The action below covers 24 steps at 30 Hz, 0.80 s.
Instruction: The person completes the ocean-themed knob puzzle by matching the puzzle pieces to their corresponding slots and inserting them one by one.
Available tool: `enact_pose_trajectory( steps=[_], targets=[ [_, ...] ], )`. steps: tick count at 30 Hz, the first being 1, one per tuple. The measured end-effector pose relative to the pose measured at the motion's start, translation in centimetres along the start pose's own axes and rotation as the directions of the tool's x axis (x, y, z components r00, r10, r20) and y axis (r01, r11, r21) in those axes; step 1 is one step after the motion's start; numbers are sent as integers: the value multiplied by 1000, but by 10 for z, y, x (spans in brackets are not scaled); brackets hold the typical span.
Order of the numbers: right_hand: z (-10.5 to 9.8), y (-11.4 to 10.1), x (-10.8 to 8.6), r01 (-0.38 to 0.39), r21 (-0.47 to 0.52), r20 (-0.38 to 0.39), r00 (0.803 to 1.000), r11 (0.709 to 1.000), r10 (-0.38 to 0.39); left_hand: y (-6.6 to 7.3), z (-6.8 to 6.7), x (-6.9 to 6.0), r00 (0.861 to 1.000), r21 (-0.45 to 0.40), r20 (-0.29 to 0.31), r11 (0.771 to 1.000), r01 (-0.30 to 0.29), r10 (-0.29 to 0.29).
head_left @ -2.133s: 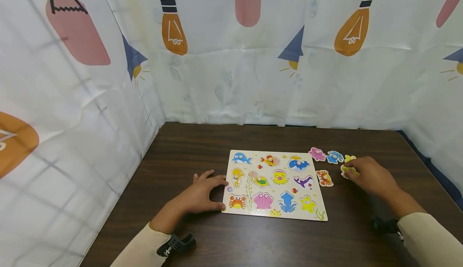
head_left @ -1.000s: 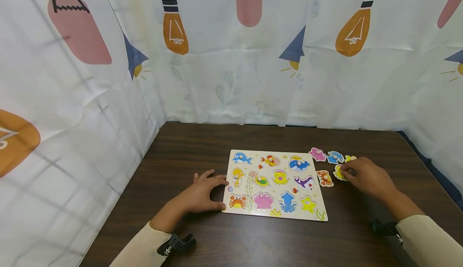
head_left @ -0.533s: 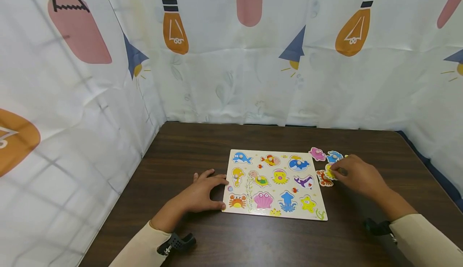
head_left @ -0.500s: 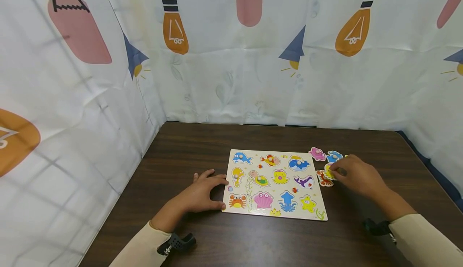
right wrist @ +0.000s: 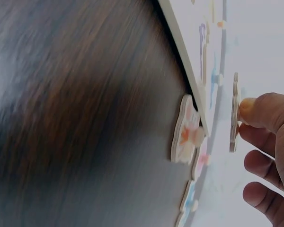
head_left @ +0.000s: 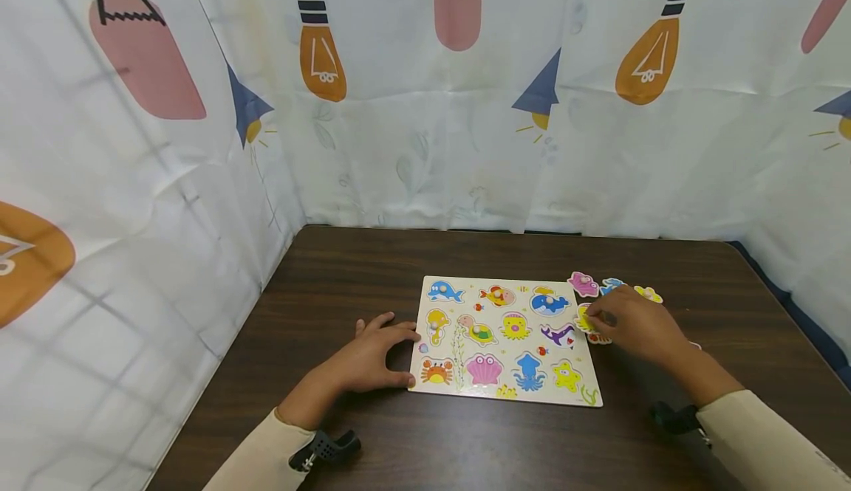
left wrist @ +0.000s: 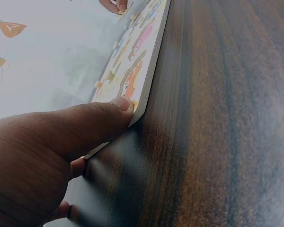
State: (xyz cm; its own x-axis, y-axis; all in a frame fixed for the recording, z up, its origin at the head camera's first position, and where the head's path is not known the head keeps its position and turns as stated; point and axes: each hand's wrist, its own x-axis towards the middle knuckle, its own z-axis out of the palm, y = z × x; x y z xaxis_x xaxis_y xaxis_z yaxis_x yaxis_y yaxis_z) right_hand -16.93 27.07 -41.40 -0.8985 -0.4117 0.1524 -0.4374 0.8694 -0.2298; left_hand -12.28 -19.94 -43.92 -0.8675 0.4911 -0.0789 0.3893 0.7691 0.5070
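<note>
A cream peg puzzle board [head_left: 465, 390] with sea-animal pictures lies on the dark table. My left hand [head_left: 366, 354] rests at its left edge, fingers spread, the thumb [left wrist: 118, 106] on the near corner. My right hand [head_left: 638, 325] pinches a yellow puzzle piece [head_left: 583, 319] between thumb and finger. In the right wrist view this piece [right wrist: 235, 113] is held edge-on, clear of the table. Below it an orange piece [head_left: 598, 339] lies beside the board, mostly hidden by the hand.
Loose pink [head_left: 583, 284], blue [head_left: 608, 285] and yellow [head_left: 648, 294] pieces lie near the board's far right corner; the hand partly covers the blue one. Something small and pale [head_left: 695, 345] shows beside the right wrist. A printed curtain [head_left: 425, 166] encloses the table's back and left side.
My right hand has carried the yellow piece leftward, from among the loose pieces to the board's right edge. Another yellow piece is uncovered behind it. The left hand stays put.
</note>
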Motion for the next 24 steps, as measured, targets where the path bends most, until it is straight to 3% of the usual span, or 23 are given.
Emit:
enact_pose_trajectory(
  steps=[9,24],
  targets=[
    [4,-14,9,51,40,-8,999,998,-51,-3,2,1,1000,-1,-5,1000,1,-1],
    [18,-33,23,110,22,2,994,994,-110,-4,2,1,1000,11,-8,1000,3,-3]
  ],
)
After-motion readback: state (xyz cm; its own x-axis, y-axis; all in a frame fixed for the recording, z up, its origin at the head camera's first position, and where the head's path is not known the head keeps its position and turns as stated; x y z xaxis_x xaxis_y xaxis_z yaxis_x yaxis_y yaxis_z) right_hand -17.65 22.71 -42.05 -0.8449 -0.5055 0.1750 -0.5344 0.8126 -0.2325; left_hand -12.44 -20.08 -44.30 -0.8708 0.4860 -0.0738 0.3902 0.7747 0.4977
